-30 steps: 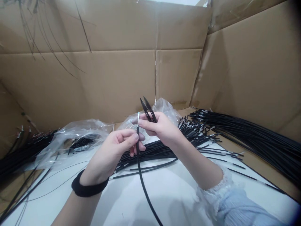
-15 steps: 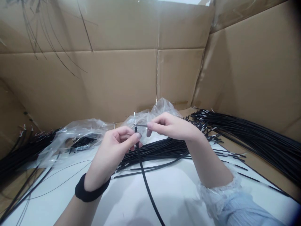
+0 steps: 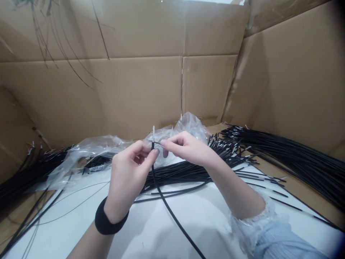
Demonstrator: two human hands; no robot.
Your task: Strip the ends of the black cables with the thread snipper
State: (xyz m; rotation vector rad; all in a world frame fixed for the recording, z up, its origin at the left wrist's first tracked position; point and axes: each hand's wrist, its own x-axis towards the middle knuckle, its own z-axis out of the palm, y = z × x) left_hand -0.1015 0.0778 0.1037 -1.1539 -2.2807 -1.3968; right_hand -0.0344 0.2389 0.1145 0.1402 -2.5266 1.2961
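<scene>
My left hand [image 3: 132,167], with a black band on its wrist, pinches a black cable [image 3: 165,201] between thumb and fingers. The cable's stripped, whitish end [image 3: 153,132] points up above the fingertips. From there the rest curves down to the front edge. My right hand [image 3: 184,147] is closed on a thin, dark, pointed tool [image 3: 154,142], its exact kind too small to make out. The tool crosses the cable level, just where the black jacket ends. Most of its length is hidden in my right fingers.
Behind my hands a bundle of black cables [image 3: 185,171] lies on the white tabletop [image 3: 172,230]. More cables [image 3: 291,158] are heaped at the right, others [image 3: 32,169] at the left. Clear plastic bags [image 3: 99,147] lie behind. Cardboard walls [image 3: 134,90] enclose the back and sides.
My right hand has moved left, and the tool's tip now reaches past the cable on its left side. The cable's lower part has swung to the right.
</scene>
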